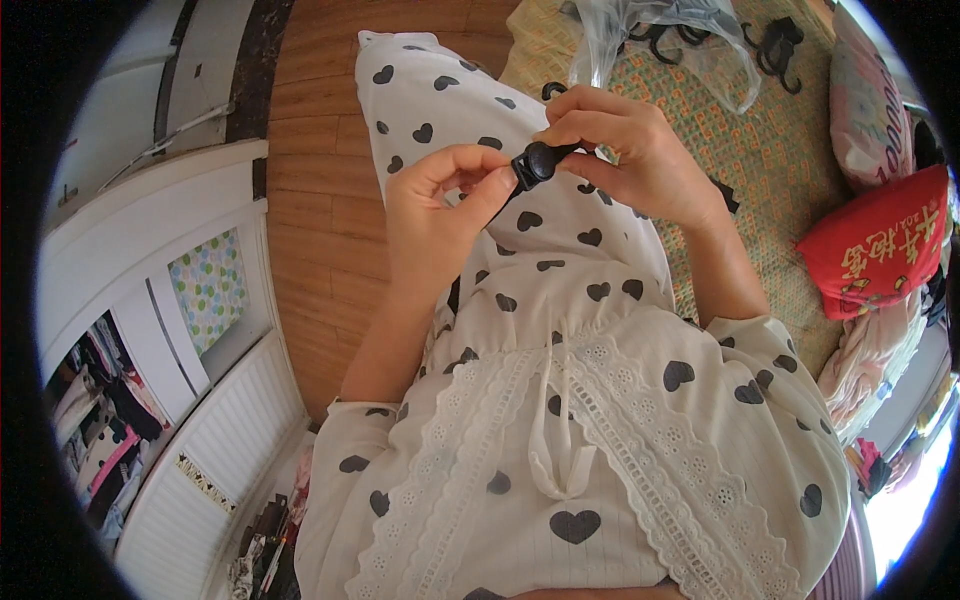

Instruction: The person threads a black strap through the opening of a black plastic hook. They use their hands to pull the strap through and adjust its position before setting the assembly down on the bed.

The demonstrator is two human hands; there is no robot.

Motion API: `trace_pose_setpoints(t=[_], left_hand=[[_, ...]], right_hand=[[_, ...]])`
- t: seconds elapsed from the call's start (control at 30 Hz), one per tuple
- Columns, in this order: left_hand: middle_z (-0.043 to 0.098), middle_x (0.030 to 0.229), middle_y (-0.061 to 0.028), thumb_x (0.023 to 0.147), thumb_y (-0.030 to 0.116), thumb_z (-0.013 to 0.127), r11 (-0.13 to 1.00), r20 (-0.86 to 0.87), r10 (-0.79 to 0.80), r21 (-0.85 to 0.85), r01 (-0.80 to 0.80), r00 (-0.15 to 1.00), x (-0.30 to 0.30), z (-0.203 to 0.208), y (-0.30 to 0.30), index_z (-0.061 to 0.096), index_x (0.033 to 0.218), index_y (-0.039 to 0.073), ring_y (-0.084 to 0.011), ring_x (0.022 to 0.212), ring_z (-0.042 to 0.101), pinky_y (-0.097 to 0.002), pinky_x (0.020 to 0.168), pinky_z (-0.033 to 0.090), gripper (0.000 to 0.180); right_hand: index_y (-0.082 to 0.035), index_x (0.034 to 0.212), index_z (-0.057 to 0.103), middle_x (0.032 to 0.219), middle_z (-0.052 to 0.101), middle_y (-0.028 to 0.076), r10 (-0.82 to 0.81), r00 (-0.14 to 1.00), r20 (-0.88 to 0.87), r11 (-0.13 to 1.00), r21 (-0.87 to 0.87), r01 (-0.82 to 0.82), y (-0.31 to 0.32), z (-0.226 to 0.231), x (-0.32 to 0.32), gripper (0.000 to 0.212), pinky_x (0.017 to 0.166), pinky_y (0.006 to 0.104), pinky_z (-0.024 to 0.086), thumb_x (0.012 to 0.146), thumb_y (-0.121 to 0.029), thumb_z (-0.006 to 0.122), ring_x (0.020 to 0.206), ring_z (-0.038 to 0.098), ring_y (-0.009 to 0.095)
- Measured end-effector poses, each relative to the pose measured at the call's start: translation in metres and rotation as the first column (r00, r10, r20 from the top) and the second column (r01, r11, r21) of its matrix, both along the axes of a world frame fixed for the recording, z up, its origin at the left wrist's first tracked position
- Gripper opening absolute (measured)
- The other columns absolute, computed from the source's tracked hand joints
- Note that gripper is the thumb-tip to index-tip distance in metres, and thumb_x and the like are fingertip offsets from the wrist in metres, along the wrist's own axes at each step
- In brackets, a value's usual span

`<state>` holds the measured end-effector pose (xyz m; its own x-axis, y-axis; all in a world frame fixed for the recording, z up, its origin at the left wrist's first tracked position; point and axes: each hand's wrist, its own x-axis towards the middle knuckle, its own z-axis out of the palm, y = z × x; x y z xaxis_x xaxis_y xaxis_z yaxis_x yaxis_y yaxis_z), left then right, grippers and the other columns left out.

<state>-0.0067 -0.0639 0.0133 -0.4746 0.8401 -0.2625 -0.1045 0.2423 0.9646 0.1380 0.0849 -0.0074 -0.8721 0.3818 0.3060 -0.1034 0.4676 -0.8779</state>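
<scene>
Above my lap, both hands hold a small black plastic piece with a round disc (pixel 540 160) and a strap-like end. My left hand (pixel 445 200) pinches its lower left end between thumb and fingertips. On the upper right side, my right hand (pixel 635 150) grips it with thumb and fingers, which partly hide it. A curved black hook (pixel 553 91) shows just beyond the right fingers; whether it joins the held piece I cannot tell. Under the hands spreads the white dress (pixel 545 265) with dark hearts.
On the patterned bed cover (pixel 790 140) lie a clear plastic bag (pixel 600 45) with black hooked pieces and another such black piece (pixel 778 48) beside it. A red cushion (pixel 880 245) sits at the right. Wooden floor (pixel 315 210) and a white cabinet (pixel 150 240) are at the left.
</scene>
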Motion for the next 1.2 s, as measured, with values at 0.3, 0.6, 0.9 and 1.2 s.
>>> trace_pose_setpoints(t=[0.3,0.6,0.9,1.2], left_hand=[[0.064,0.075,-0.0007,0.074,-0.001,0.065,0.99,-0.481,-0.026,0.107,0.088,0.876,0.005,0.004,0.006,0.064,0.08,-0.002,-0.0068,0.069,0.053,-0.0225,0.066,0.044,0.006],[0.062,0.078,0.0009,0.077,0.005,0.067,0.973,-0.153,-0.229,-0.059,0.222,0.961,-0.018,-0.006,0.01,0.063,0.082,0.0,-0.0065,0.071,0.054,-0.021,0.068,0.044,0.007],[0.059,0.08,0.0027,0.081,0.009,0.065,0.938,0.101,-0.343,-0.009,0.346,0.934,-0.025,-0.014,0.013,0.061,0.084,0.002,-0.0049,0.074,0.052,-0.0184,0.069,0.041,0.009],[0.061,0.082,0.0012,0.08,0.012,0.065,0.969,0.374,-0.203,-0.054,0.24,0.905,-0.016,-0.017,0.009,0.062,0.09,0.002,-0.0061,0.074,0.054,-0.0175,0.07,0.042,0.014]], right_hand=[[-0.001,0.091,0.062,0.089,0.059,0.01,-0.028,0.999,0.016,0.999,0.023,0.028,0.001,-0.002,0.005,0.027,0.067,0.0338,0.048,0.066,0.006,0.069,0.077,0.06,0.029],[-0.001,0.091,0.062,0.092,0.059,0.01,-0.006,1.0,0.016,0.997,0.076,0.005,0.001,-0.004,0.004,0.027,0.068,0.0342,0.048,0.065,0.007,0.069,0.078,0.059,0.029],[-0.001,0.089,0.062,0.093,0.059,0.011,0.014,1.0,0.027,0.998,0.054,-0.015,0.002,0.002,0.004,0.026,0.068,0.0347,0.048,0.065,0.006,0.068,0.078,0.06,0.03],[0.0,0.089,0.06,0.091,0.058,0.012,0.022,0.999,0.04,0.991,0.129,-0.027,0.003,-0.001,0.005,0.025,0.067,0.0363,0.048,0.066,0.006,0.068,0.078,0.059,0.031]])
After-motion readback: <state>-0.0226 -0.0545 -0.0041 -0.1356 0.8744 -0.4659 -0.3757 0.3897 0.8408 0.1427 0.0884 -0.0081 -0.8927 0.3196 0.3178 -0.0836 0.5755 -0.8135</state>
